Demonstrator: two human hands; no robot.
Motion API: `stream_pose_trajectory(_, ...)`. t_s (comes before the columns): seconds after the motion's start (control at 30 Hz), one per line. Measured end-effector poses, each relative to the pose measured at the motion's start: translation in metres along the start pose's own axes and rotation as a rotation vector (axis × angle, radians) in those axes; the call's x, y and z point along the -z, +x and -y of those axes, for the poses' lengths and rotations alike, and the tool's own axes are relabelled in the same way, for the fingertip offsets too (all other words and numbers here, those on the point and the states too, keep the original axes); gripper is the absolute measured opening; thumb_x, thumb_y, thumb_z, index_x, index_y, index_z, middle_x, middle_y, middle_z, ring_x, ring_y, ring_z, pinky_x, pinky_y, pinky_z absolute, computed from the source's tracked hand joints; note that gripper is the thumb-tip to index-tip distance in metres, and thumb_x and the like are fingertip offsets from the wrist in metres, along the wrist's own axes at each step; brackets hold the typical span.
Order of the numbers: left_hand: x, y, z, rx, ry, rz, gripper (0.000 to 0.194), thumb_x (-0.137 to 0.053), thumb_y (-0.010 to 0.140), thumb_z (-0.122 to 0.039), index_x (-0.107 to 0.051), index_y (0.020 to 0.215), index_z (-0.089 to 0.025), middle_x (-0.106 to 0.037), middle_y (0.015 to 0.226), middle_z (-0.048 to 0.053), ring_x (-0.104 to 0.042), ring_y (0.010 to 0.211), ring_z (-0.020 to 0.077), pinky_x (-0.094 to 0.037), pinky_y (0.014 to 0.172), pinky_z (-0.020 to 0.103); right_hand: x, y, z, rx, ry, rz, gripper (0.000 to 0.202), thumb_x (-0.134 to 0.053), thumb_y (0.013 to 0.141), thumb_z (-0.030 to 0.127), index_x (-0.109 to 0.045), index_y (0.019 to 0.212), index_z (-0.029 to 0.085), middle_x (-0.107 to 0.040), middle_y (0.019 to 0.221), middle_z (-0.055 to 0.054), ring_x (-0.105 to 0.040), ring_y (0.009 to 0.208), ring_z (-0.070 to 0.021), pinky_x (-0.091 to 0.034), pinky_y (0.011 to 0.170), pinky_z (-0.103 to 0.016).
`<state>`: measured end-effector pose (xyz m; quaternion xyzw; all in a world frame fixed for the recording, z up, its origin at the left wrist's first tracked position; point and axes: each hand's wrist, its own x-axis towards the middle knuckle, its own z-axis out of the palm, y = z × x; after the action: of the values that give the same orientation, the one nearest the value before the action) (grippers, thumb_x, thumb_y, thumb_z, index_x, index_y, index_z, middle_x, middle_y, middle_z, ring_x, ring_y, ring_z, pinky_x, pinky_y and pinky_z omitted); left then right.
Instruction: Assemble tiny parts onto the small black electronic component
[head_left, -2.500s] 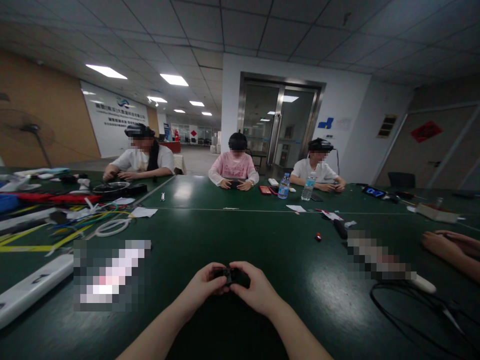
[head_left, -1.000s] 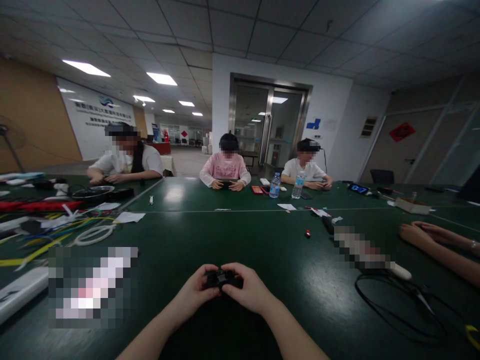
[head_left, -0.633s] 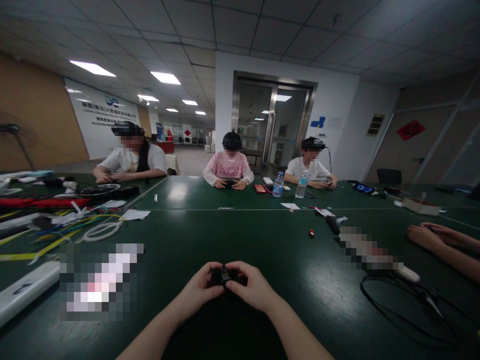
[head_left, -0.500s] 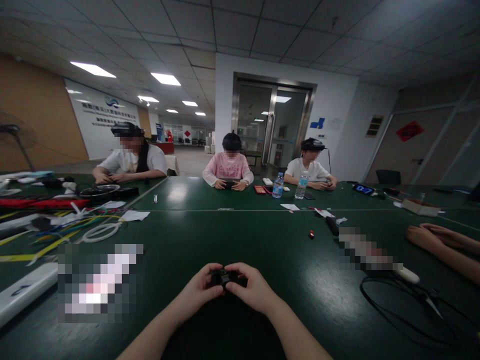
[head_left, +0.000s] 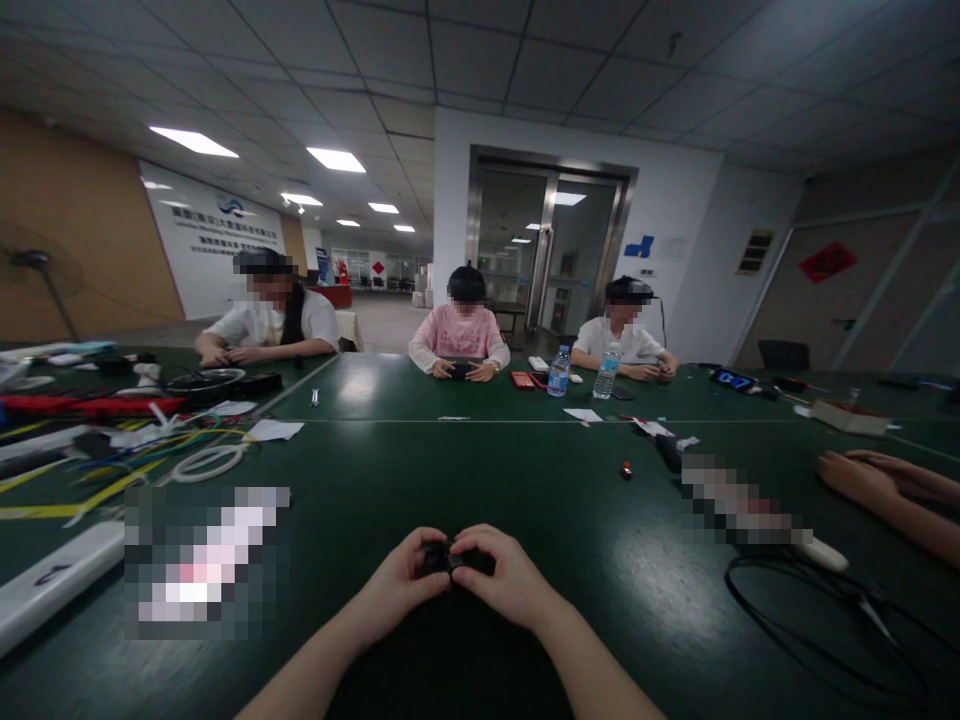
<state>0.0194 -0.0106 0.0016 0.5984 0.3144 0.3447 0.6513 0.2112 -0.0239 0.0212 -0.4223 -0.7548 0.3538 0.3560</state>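
Note:
Close in front of me, a small dark object with a glossy black surface sits between my two hands, just above the green table. My left hand grips its left end with thumb and curled fingers. From the other side, my right hand pinches the right end in the same way. The fingers cover much of the object, and I cannot make out its exact kind. Both forearms reach in from the bottom edge of the view.
Cables and a white power strip lie on the left. Two water bottles stand farther back, where three people in headsets sit. A small red item, a black cable and another person's hands are on the right.
My hands still hold the dark object in nearly the same place; its greyish middle now looks darker and narrower between the fingers. The surroundings have shifted slightly right in the view.

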Motion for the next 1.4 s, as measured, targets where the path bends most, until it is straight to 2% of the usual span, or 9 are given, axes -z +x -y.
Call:
stream_pose_trajectory(0.17, 0.004, 0.000, 0.006, -0.002, 0.008, -0.005, 0.042, -0.070, 0.072, -0.028, -0.045, 0.104, -0.020, -0.060, 0.088, 0.000, -0.060, 0.080, 0.0171, -0.044, 0.074, 0.033, 0.001, 0.000, 0.005, -0.052, -0.009, 0.021, 0.020, -0.064, 0.073, 0.021, -0.064, 0.093, 0.025, -0.058, 0.106, -0.001, -0.055, 0.101, -0.0180, -0.042, 0.090, -0.033)
stream_pose_trajectory(0.33, 0.009, 0.002, 0.012, -0.005, 0.027, 0.002, 0.043, -0.069, 0.073, -0.025, -0.044, 0.108, -0.021, -0.060, 0.095, 0.003, -0.061, 0.086, 0.0191, -0.045, 0.076, 0.035, 0.002, -0.001, 0.008, -0.079, -0.021, 0.033, 0.020, -0.063, 0.073, 0.021, -0.063, 0.093, 0.025, -0.057, 0.105, 0.000, -0.055, 0.101, -0.0179, -0.042, 0.089, -0.032)
stream_pose_trajectory(0.53, 0.003, 0.003, 0.010, -0.031, 0.032, -0.007, 0.041, -0.066, 0.073, -0.023, -0.042, 0.106, -0.021, -0.061, 0.092, 0.002, -0.061, 0.083, 0.0183, -0.046, 0.076, 0.035, 0.003, -0.002, 0.008, -0.081, -0.024, 0.038, 0.020, -0.061, 0.074, 0.022, -0.062, 0.094, 0.025, -0.057, 0.105, 0.000, -0.055, 0.100, -0.0181, -0.043, 0.087, -0.032)
stream_pose_trajectory(0.63, -0.003, 0.000, 0.004, -0.044, 0.171, -0.055, 0.037, -0.060, 0.076, -0.020, -0.041, 0.107, -0.021, -0.061, 0.092, 0.002, -0.061, 0.086, 0.0190, -0.047, 0.077, 0.035, 0.003, -0.001, 0.005, -0.089, -0.034, 0.048, 0.019, -0.061, 0.075, 0.022, -0.062, 0.093, 0.025, -0.057, 0.105, 0.000, -0.055, 0.099, -0.0180, -0.043, 0.086, -0.031)
stream_pose_trajectory(0.77, -0.008, -0.005, -0.010, -0.066, 0.638, -0.229, 0.036, -0.061, 0.071, -0.017, -0.050, 0.105, -0.022, -0.058, 0.105, 0.004, -0.055, 0.102, 0.0222, -0.042, 0.091, 0.038, 0.000, 0.001, -0.002, -0.100, -0.082, 0.041, 0.019, -0.063, 0.073, 0.020, -0.062, 0.091, 0.025, -0.058, 0.104, 0.001, -0.055, 0.099, -0.0177, -0.041, 0.087, -0.031)
stream_pose_trajectory(0.87, -0.006, -0.007, -0.015, -0.068, 0.815, -0.248, 0.036, -0.062, 0.070, -0.021, -0.056, 0.106, -0.022, -0.055, 0.107, 0.005, -0.053, 0.103, 0.0230, -0.043, 0.091, 0.037, -0.001, 0.002, -0.005, -0.122, -0.142, 0.053, 0.021, -0.063, 0.073, 0.024, -0.062, 0.094, 0.027, -0.059, 0.103, 0.002, -0.053, 0.101, -0.0189, -0.039, 0.089, -0.033)
stream_pose_trajectory(1.17, 0.003, -0.005, -0.004, -0.060, 0.965, -0.219, 0.040, -0.062, 0.072, -0.027, -0.057, 0.111, -0.022, -0.056, 0.114, 0.007, -0.049, 0.108, 0.0237, -0.039, 0.094, 0.037, -0.002, 0.001, -0.001, -0.175, -0.238, 0.085, 0.023, -0.063, 0.073, 0.031, -0.062, 0.095, 0.028, -0.058, 0.106, 0.002, -0.049, 0.106, -0.0205, -0.038, 0.089, -0.034)
stream_pose_trajectory(1.3, 0.006, -0.004, -0.004, -0.059, 0.956, -0.210, 0.039, -0.063, 0.071, -0.027, -0.058, 0.109, -0.021, -0.058, 0.112, 0.007, -0.050, 0.107, 0.0250, -0.038, 0.094, 0.038, -0.002, 0.001, 0.001, -0.181, -0.228, 0.072, 0.022, -0.066, 0.071, 0.031, -0.062, 0.093, 0.028, -0.057, 0.108, 0.002, -0.049, 0.107, -0.0208, -0.037, 0.090, -0.036)
stream_pose_trajectory(1.4, 0.008, -0.005, -0.003, -0.057, 0.914, -0.212, 0.047, -0.065, 0.068, -0.026, -0.056, 0.114, -0.021, -0.057, 0.115, 0.008, -0.048, 0.110, 0.0263, -0.036, 0.096, 0.039, -0.003, 0.001, 0.002, -0.173, -0.227, 0.061, 0.019, -0.066, 0.072, 0.031, -0.063, 0.090, 0.028, -0.058, 0.107, 0.002, -0.049, 0.106, -0.0211, -0.037, 0.090, -0.038)
